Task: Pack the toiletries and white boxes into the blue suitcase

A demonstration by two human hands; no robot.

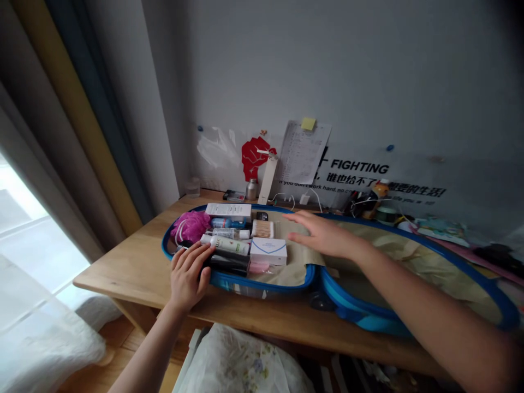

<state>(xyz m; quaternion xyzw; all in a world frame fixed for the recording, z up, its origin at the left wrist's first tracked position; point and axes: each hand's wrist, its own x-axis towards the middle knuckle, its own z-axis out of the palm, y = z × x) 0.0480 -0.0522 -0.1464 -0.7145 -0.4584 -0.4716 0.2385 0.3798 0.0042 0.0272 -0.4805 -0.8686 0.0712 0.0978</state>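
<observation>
An opened blue suitcase [305, 283] lies across the desk, its left half packed. My left hand [189, 273] lies over that half's near left rim, fingers stretched out by a white bottle [231, 245] and a black item [227, 263]. Above the beige lining near the hinge, my right hand [321, 233] hovers open and holds nothing. Between the hands are a white box with a blue line [268, 251] and a tub of cotton swabs [263, 229]. Farther back sit a purple bath puff [192, 225], a blue tube [227, 222], a clear tube [229, 233] and a long white box [228, 210].
The suitcase's right half [426, 262] shows beige lining. Behind it on the wooden desk [135, 262] stand a silver bottle [251, 189], a white folding lamp [268, 180] and several small things. A chair with a floral cover [245, 363] stands in front; curtains [61, 109] hang left.
</observation>
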